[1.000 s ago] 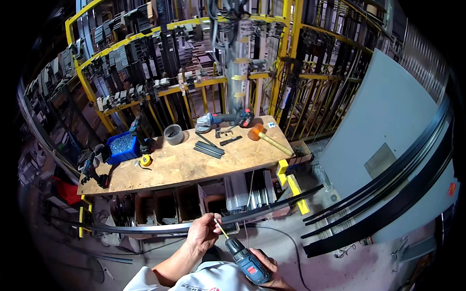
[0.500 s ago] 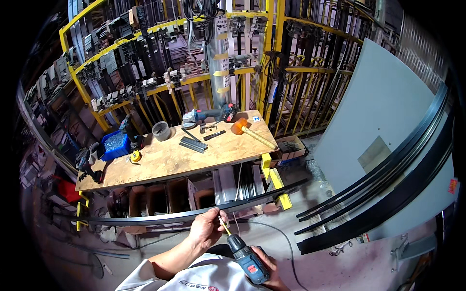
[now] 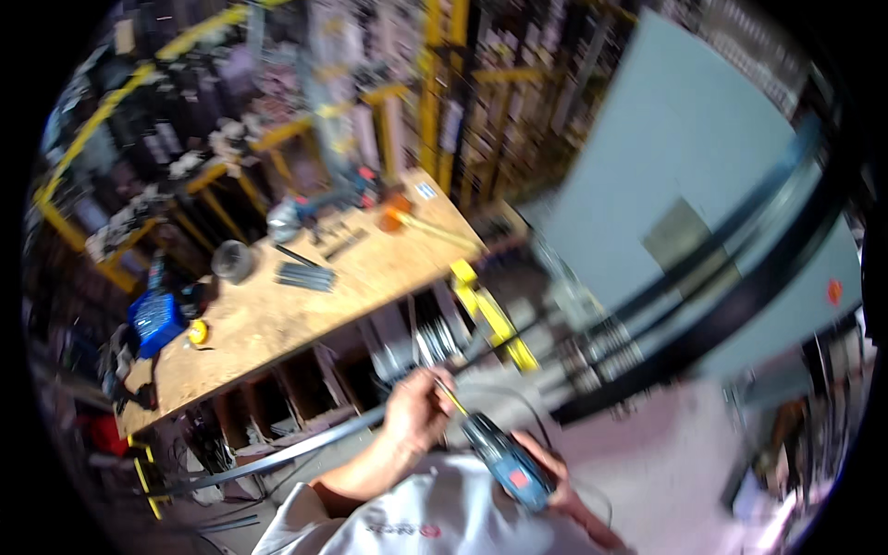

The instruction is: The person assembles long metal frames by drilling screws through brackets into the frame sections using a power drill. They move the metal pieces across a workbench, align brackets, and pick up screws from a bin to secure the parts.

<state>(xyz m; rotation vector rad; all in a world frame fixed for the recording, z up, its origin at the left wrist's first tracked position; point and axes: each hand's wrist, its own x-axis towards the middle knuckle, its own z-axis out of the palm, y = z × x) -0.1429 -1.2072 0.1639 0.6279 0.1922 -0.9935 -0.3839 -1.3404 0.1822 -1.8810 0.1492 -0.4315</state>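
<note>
My right hand (image 3: 555, 476) is wrapped round a blue and black cordless drill (image 3: 507, 460). A yellowish bit (image 3: 452, 398) points from its chuck up and left toward my left hand (image 3: 418, 407). The left fingers are pinched together at the bit's tip; whatever is between them is too small and blurred to make out. Behind this hand runs a long, thin grey metal bar (image 3: 305, 445), partly hidden by the hand. I cannot tell whether the hand touches the bar.
Beyond my hands stands a wooden bench (image 3: 268, 342) bearing an orange mallet (image 3: 396, 213), an angle grinder (image 3: 282, 222), short dark strips (image 3: 305, 276) and a blue bin (image 3: 155, 322). Yellow supports (image 3: 495, 319) jut from its front. Long dark profiles (image 3: 684, 338) lean by a grey panel (image 3: 638, 166) at right.
The view has swung to the right and blurred, so the bench appears farther left and tilted. My hands keep the drill and its bit in nearly the same arrangement.
</note>
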